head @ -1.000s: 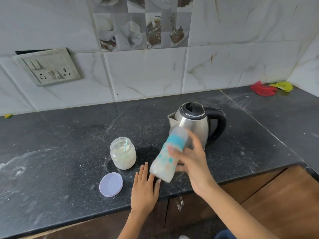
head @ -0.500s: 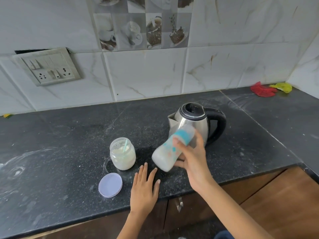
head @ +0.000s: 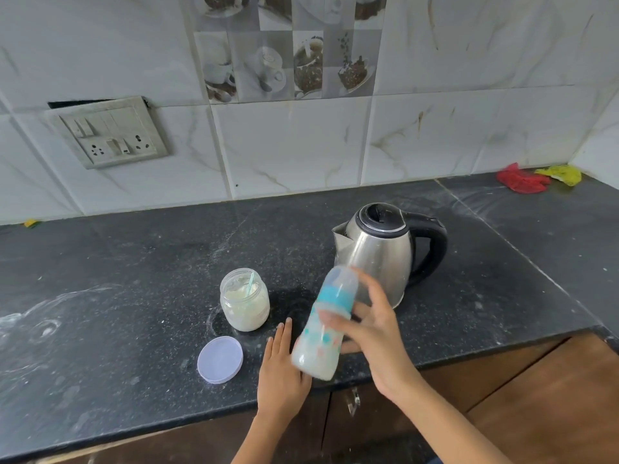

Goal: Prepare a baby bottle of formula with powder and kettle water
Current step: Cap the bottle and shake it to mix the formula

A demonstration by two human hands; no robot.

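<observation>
Right hand (head: 375, 343) grips the baby bottle (head: 323, 324) round its middle, thumb across the printed front, fingers curled behind; left hand (head: 281, 366) lies flat on the countertop (head: 134, 296), fingers straight, holding nothing. I read the bottle as capped, teal collar and clear cap up, milky liquid in the lower half, so powder & water look in already and this is the shake/mix step, near the end of the task.

Key relation: bottle is off the counter, in front of the kettle (head: 382, 252) and nearer me. Long axis tilted, cap end leaning up and toward the kettle, base swung down toward the counter edge, just over the left hand's fingers; can't tell if base touches them. Right hand owns it; left is closest for a steady or a handover.

Vs 0.5 s ago: bottle lay flatter w/ base pointing at the powder jar (head: 244, 301); now it's steeper and the base has dropped nearer me. 1 s ago it was abt this steep, so I judge a back-and-forth shake. Left hand, jar w/ its scoop, loose jar lid (head: 220, 359) nearer me than the jar, kettle: all unmoved.
</observation>
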